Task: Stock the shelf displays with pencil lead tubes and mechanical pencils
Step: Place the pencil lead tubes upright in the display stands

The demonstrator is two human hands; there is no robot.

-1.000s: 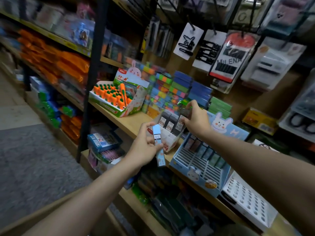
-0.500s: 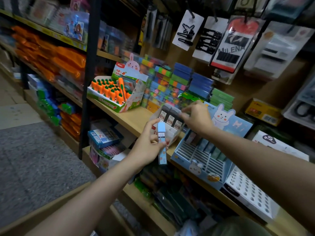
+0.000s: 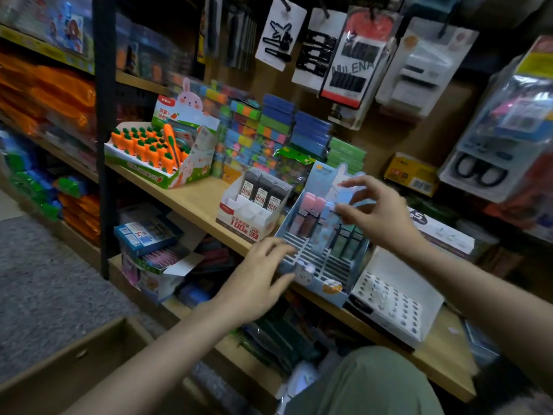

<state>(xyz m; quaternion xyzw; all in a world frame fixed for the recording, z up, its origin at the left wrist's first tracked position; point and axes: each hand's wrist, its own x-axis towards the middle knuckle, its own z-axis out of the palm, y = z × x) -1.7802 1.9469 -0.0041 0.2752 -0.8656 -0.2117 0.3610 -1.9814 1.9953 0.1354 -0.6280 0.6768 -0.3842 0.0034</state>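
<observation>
Both hands have shifted to the blue rabbit display (image 3: 321, 259) — left hand (image 3: 257, 280) and right hand (image 3: 374, 211) spread, empty.

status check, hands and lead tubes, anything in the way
Left hand open at the blue rabbit display front edge. Right hand over its back rows, grip too blurred to call. Dark lead tubes upright in white box. Nothing blocking.

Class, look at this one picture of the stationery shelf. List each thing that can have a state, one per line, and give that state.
Left hand: open, fingers spread at the front edge of the blue bunny display box.
Right hand: fingers loosely curled over the box; blurred.
Blue bunny display box: back slots filled, front slots empty.
White cardboard lead box: open, dark tubes upright at the back.
Carrot display box: open, mostly full.
</observation>
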